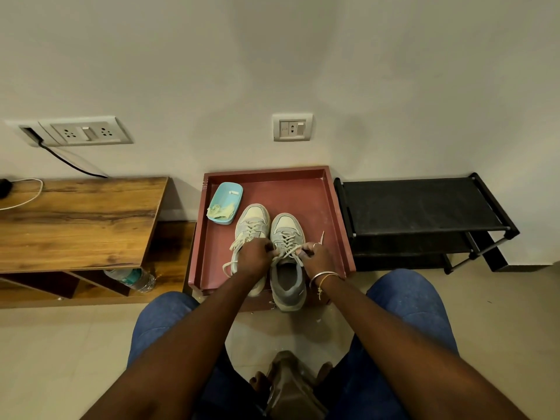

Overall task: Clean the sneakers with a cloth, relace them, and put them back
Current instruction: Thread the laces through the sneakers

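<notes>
Two grey-and-cream sneakers stand side by side, toes to the wall, on a reddish-brown tray [318,189]. The right sneaker [288,234] has its cream lace threaded up the eyelets. My left hand [254,256] pinches one end of that lace at the top of the tongue, and my right hand [316,257] pinches the other end, which sticks up past my fingers. My left hand and forearm hide much of the left sneaker [251,219]; its loose lace trails to the left. A pale yellow cloth [219,211] lies in a light blue dish [228,194] at the tray's back left.
A black two-tier shoe rack [424,207] stands right of the tray against the wall. A wooden bench [75,219] stands to the left, with a plastic water bottle [133,278] lying under it. My knees in blue jeans flank the tray's front.
</notes>
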